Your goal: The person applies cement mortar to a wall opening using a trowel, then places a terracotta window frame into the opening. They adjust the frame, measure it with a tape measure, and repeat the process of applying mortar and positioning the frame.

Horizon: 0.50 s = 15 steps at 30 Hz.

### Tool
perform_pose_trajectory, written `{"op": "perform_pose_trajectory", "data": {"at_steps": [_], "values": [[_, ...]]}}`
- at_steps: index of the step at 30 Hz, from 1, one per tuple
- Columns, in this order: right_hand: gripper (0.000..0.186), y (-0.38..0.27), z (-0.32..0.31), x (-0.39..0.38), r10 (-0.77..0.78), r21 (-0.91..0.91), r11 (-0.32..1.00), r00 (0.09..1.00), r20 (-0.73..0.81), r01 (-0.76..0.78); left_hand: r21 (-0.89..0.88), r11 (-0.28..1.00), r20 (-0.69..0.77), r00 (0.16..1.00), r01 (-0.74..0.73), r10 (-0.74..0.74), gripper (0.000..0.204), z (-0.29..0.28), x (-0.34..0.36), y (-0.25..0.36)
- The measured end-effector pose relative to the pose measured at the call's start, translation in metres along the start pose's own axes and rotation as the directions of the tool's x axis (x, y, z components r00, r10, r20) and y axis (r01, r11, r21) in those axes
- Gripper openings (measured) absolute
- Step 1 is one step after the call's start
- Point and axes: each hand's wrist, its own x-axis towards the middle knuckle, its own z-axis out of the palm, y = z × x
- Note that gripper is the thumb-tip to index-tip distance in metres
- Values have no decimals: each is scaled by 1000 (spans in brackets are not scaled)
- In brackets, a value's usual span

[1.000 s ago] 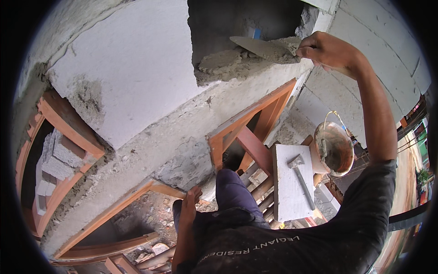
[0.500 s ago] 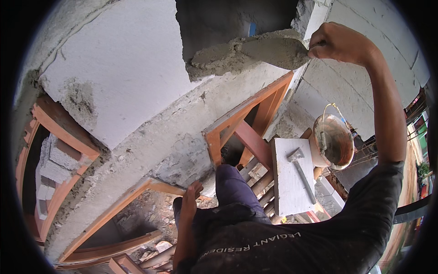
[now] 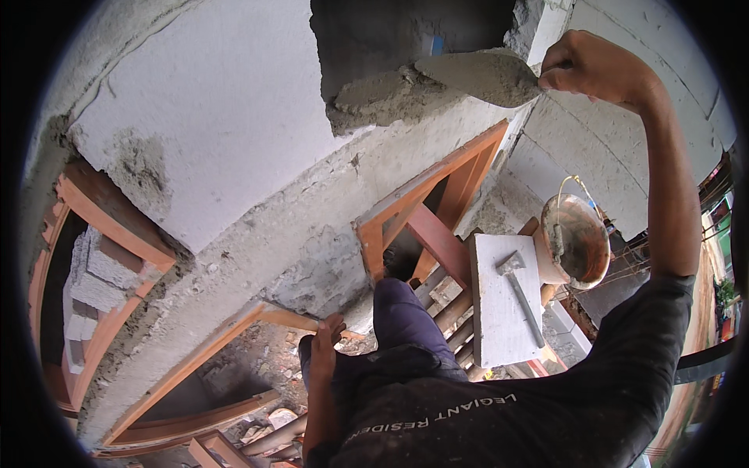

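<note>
My right hand (image 3: 593, 70) is closed on a trowel (image 3: 480, 76) at the upper right, its fingers hiding the handle. The broad blade is coated with grey mortar and lies over the sill of a wall opening. Wet mortar (image 3: 390, 97) is spread along that sill, left of the blade. On the left of the opening stands a large white wall block (image 3: 211, 101) with a grey smear. Low down, my left hand (image 3: 328, 335) is beside my bent leg, near a wooden frame's corner, fingers loosely stretched and holding nothing.
A hammer-like tool (image 3: 519, 296) lies on a white block (image 3: 507, 343) at my right. Beside it stands a mortar-stained bucket (image 3: 573, 242) with a raised handle. Orange-brown wooden frames (image 3: 437, 195) sit below the concrete beam (image 3: 257, 242). Poles (image 3: 452, 312) and rubble lie lower down.
The trowel and my right hand have shifted slightly relative to the sill, uncovering more of the mortar left of the blade. The whole view has moved a little; my left hand stays by my leg.
</note>
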Motion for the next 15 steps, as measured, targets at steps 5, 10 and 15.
{"op": "perform_pose_trajectory", "data": {"at_steps": [5, 10, 15], "values": [[26, 4, 8, 5, -87, 176, 981, 996, 26, 81, -13, 1000, 20, 1000, 6, -5, 73, 3, 6, -2], [29, -2, -2, 9, -45, 326, 942, 992, -122, 82, 8, 1000, 16, 1000, -24, 23, 73, 3, 2, 2], [28, -16, 25, 32, -182, 216, 960, 983, -5, 179, 12, 1000, -8, 1000, 8, -8, 75, -4, 0, -6]]}}
